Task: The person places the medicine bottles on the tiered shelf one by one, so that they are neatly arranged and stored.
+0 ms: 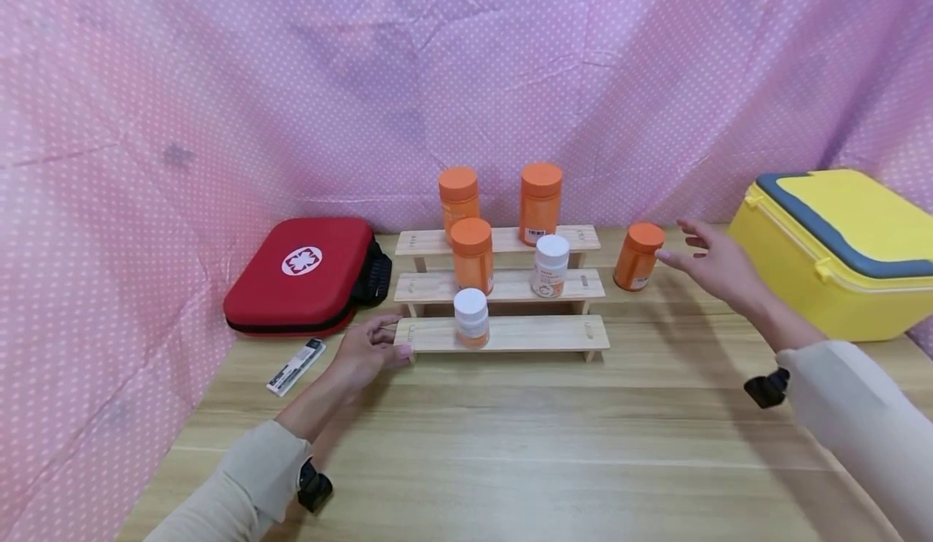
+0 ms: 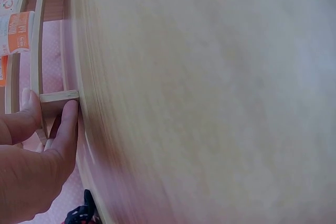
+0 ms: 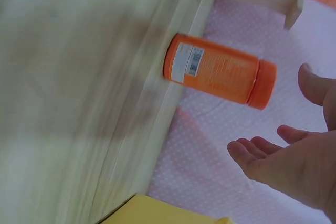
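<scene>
A three-step wooden rack stands on the table. My left hand holds the left end of its lowest step; in the left wrist view the thumb lies at the board and a finger at the short leg. To the rack's right an orange bottle stands upright on the table. My right hand is just right of that bottle, fingers spread and holding nothing. Two orange bottles stand on the top step. The middle step bears an orange bottle and a white-capped bottle; another white-capped bottle is on the lowest.
A red first-aid case lies at the left, with a small flat white packet in front of it. The yellow box with a grey-trimmed lid stands at the right. A pink dotted cloth hangs behind the table.
</scene>
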`<move>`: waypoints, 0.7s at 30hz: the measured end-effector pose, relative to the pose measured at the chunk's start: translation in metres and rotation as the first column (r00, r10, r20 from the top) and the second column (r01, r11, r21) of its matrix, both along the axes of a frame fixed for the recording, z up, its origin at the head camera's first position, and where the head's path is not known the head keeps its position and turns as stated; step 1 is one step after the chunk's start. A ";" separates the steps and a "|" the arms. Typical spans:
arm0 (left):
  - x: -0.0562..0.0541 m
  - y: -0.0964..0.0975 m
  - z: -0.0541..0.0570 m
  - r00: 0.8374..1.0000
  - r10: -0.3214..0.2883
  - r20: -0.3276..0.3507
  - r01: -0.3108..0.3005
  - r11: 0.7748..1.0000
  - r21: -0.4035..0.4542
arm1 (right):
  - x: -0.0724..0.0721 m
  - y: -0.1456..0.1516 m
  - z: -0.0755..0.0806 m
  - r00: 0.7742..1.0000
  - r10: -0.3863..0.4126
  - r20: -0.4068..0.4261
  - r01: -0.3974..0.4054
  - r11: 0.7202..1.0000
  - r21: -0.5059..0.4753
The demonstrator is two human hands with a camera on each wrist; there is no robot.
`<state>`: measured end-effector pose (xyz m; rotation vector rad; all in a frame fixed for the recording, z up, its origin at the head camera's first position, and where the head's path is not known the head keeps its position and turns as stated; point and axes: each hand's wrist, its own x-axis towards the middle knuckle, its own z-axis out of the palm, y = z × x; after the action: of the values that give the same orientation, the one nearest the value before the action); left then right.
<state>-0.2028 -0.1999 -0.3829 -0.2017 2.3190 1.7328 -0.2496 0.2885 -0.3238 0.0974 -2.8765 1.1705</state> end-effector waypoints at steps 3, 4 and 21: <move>0.000 0.000 -0.001 1.000 -0.005 -0.007 0.005 1.000 0.003 | -0.015 -0.002 -0.002 0.999 0.012 0.051 -0.011 1.000 -0.015; 0.000 0.000 -0.001 1.000 -0.003 -0.009 0.003 1.000 0.009 | -0.019 -0.003 -0.004 0.998 0.020 0.060 -0.019 1.000 -0.025; 0.000 0.001 -0.002 1.000 0.003 -0.005 -0.003 0.999 0.044 | -0.040 -0.017 -0.031 0.998 0.029 -0.060 -0.034 0.996 -0.084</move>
<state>-0.2031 -0.1993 -0.3853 -0.1940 2.2821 1.7863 -0.2893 0.2715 -0.3547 0.1721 -2.7807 1.2711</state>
